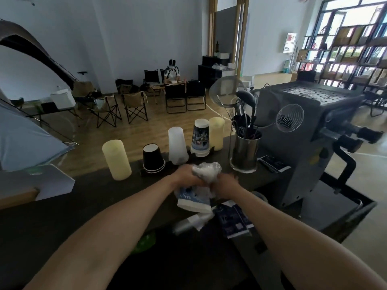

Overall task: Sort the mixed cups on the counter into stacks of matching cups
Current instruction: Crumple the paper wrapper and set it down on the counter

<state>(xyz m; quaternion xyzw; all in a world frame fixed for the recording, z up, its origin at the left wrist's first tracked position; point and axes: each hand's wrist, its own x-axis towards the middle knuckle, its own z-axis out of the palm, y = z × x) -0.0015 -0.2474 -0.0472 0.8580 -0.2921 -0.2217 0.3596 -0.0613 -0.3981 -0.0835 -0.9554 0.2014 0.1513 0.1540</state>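
Two hands meet at the middle of a dark desk (83, 206). The left hand (186, 174) and the right hand (225, 183) both have their fingers curled around a crumpled clear plastic wrapper (207, 171), bunched at the top of a stack of blue printed cups (192, 199). This stack stands upside down on the desk, directly under the hands. Whether the fingers also pinch a cup beneath the plastic cannot be told.

Just in front of the stack, toward the person, lie a loose plastic sleeve (192, 221) and some dark leaflets (232, 220).

Beyond the hands, a row of upside-down stacks stands along the far edge of the desk. From left to right they are a tall cream stack (116, 160), a short stack of black cups (152, 158), a frosted white stack (178, 145), a second blue printed stack (200, 138) and another cream stack (216, 133). A metal pot of kitchen utensils (246, 151) stands to the right of the row, with a grey machine (303, 143) beyond it.

The main risk appears to be the wrapper itself. A hard tug could drag the stack sideways, tip it or scatter its cups. The hands are near the black and frosted stacks, so a sudden release could send a hand into them. Those stacks stand near the far edge and might topple to the floor. The loose sleeve and leaflets could also slide underfoot of the stack if it is set down on them.
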